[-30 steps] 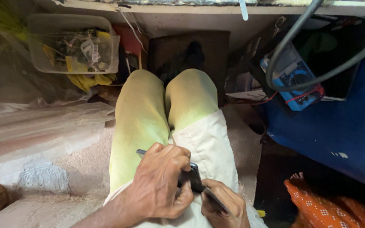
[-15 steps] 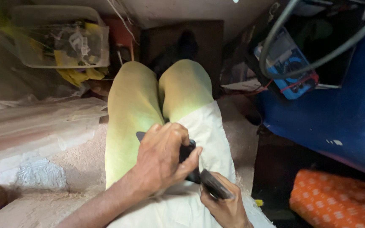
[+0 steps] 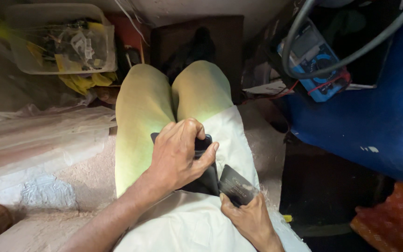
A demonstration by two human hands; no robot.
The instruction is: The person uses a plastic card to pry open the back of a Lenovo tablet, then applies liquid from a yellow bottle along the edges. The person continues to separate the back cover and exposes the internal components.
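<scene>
1. A flat black rectangular device (image 3: pixel 204 163) lies on the person's lap, on pale cloth.
2. The left hand (image 3: pixel 179 156) curls closed over it, thumb along its edge.
3. The right hand (image 3: pixel 248 217) pinches a small dark card-like piece (image 3: pixel 236 185) just beside it.
4. A clear plastic tub (image 3: pixel 61 42) of jumbled parts and yellow packets sits far left.

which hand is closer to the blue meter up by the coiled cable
Right. The right hand sits low on the lap, on the same side as the blue meter, holding a dark card. The left hand grips a black phone, further over from it.
</scene>
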